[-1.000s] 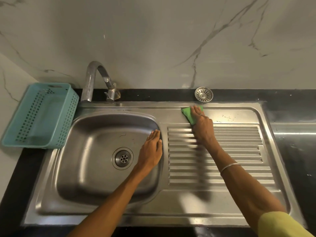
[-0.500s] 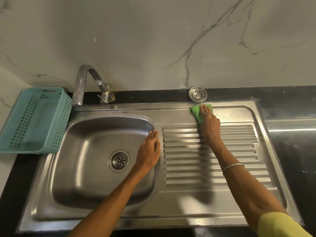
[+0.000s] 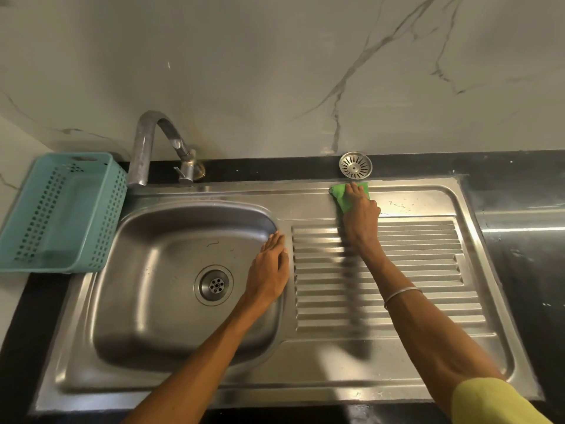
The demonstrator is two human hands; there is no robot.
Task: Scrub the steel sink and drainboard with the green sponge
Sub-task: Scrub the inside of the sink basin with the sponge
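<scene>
The steel sink bowl [image 3: 153, 286] lies on the left, and the ribbed drainboard [image 3: 422, 270] spreads to its right. My right hand [image 3: 360, 218] presses the green sponge [image 3: 341, 194] flat onto the drainboard's smooth back strip, just below the rear rim. Most of the sponge is hidden under my fingers. My left hand [image 3: 270, 270] rests flat, fingers straight, on the ridge between bowl and drainboard. Small white specks mark the steel right of the sponge.
A loose steel strainer [image 3: 355, 165] sits on the black counter [image 3: 519, 194] just behind the sponge. The curved tap [image 3: 153, 142] stands over the bowl's back left. A teal plastic basket [image 3: 61, 209] is at the far left. The drain [image 3: 214, 285] is in the bowl.
My right hand has slid the sponge rightward along the back strip, then a little back left. My left hand has stayed on the bowl's edge. The camera view shifted slightly.
</scene>
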